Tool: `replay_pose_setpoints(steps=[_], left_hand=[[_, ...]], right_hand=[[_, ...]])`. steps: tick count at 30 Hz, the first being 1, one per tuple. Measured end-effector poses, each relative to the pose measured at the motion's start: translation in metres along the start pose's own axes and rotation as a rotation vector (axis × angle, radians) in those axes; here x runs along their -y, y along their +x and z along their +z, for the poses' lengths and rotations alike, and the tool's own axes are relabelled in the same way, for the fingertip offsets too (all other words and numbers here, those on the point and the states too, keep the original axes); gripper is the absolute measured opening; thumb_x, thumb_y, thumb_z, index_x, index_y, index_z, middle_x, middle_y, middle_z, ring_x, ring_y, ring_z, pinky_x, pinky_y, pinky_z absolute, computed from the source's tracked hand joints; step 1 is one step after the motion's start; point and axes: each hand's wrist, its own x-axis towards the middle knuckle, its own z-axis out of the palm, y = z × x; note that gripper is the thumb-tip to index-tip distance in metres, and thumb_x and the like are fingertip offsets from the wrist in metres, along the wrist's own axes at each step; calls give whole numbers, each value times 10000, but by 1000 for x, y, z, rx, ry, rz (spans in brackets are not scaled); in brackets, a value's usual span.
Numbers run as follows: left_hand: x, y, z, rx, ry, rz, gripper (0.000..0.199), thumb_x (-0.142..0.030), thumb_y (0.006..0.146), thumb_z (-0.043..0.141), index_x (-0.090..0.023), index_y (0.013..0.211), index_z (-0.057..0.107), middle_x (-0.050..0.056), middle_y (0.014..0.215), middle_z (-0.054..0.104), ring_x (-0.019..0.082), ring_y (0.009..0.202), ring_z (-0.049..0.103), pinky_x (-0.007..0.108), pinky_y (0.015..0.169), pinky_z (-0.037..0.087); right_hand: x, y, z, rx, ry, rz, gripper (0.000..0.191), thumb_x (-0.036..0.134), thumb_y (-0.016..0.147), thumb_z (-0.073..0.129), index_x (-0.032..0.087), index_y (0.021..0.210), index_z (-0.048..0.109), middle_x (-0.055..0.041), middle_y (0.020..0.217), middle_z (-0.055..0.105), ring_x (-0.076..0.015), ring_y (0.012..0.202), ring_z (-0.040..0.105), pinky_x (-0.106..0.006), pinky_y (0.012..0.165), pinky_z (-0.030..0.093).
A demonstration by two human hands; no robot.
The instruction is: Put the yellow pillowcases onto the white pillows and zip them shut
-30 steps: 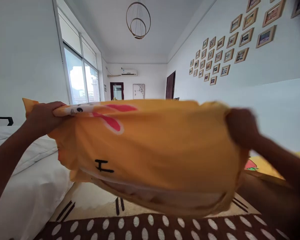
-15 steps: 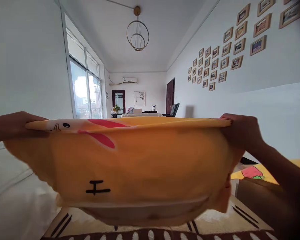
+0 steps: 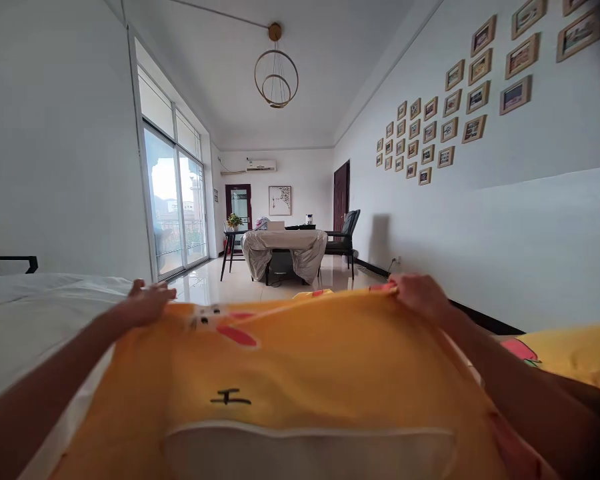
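A yellow-orange printed cloth stretches between my two hands, with a white rabbit face, pink ears and black marks on it. My left hand is closed on its far left corner, the fingers slightly blurred. At the far right corner, my right hand grips the edge with bent fingers. The upper edge runs fairly taut from hand to hand. Lower down, a pale panel with a white border shows on the cloth. Its near end runs out of view at the bottom.
White sheeting covers something at left. Another yellow cloth with a strawberry print lies at right. Farther off are a plastic-covered table, a black chair and a plant. Framed pictures hang on the right wall.
Both hands have moved forward, inward and lower in view, taking the cloth away from me. The cloth now slopes away, and the covered table and floor beyond it have come into sight.
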Motion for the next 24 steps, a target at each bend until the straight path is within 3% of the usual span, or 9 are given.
replay_pose_setpoints(steps=[2, 5, 8, 10, 13, 16, 19, 21, 24], left_hand=[[-36, -7, 47, 138, -52, 63, 335, -186, 764, 507, -128, 1055, 662, 177, 1131, 668, 339, 1095, 604, 564, 965, 373], [-96, -27, 93, 315, -211, 242, 404, -395, 891, 457, -244, 1245, 582, 59, 1278, 628, 207, 1174, 574, 347, 1003, 421], [-147, -49, 109, 597, -524, 419, 388, -386, 906, 428, -253, 1232, 591, 51, 1240, 646, 224, 1141, 584, 343, 978, 443], [-162, -60, 111, 650, -565, 467, 302, -298, 859, 471, -245, 1097, 650, 56, 1144, 676, 233, 1069, 609, 349, 961, 448], [-149, -76, 114, 632, -521, 374, 225, -231, 789, 514, -217, 963, 655, 64, 1059, 671, 235, 1011, 607, 345, 929, 463], [-112, -99, 122, 599, -566, 245, 198, -269, 818, 509, -226, 966, 633, 44, 1044, 666, 208, 975, 609, 316, 906, 482], [-84, -129, 131, 464, -612, 230, 243, -362, 879, 480, -275, 1054, 624, 40, 1116, 662, 206, 1012, 608, 298, 927, 489], [-82, -147, 134, 351, -585, 254, 295, -404, 873, 509, -327, 1138, 615, 44, 1195, 644, 242, 1096, 586, 320, 956, 489], [-102, -161, 129, 237, -533, 285, 433, -454, 834, 565, -416, 1265, 553, 34, 1268, 621, 299, 1172, 554, 372, 952, 512]], right_hand=[[17, -11, 40, 115, 106, -101, 279, 198, 796, 472, 124, 979, 670, -185, 1061, 673, -288, 972, 626, -392, 829, 440], [55, -40, 90, 313, 279, -299, 331, 316, 874, 457, 185, 1089, 672, -92, 1166, 675, -205, 1011, 635, -302, 863, 473], [89, -76, 118, 536, 426, -488, 360, 403, 911, 433, 242, 1123, 676, -14, 1054, 721, -160, 905, 661, -246, 785, 502], [100, -98, 123, 691, 480, -601, 346, 379, 884, 479, 217, 1110, 685, -47, 1037, 716, -192, 912, 651, -284, 799, 497], [89, -122, 113, 719, 480, -632, 355, 307, 765, 615, 212, 1100, 683, -84, 1078, 669, -240, 986, 609, -344, 873, 465], [57, -137, 97, 725, 538, -498, 283, 222, 713, 618, 225, 987, 690, -61, 1023, 635, -210, 931, 600, -314, 836, 467], [27, -150, 83, 730, 602, -381, 147, 245, 771, 570, 222, 875, 671, -58, 941, 629, -198, 865, 593, -313, 808, 473], [20, -158, 76, 705, 649, -356, 151, 298, 799, 570, 236, 899, 664, -70, 985, 633, -219, 911, 590, -343, 856, 466], [30, -167, 71, 699, 687, -377, 233, 309, 778, 602, 253, 998, 654, -79, 1083, 624, -243, 981, 581, -357, 892, 456]])
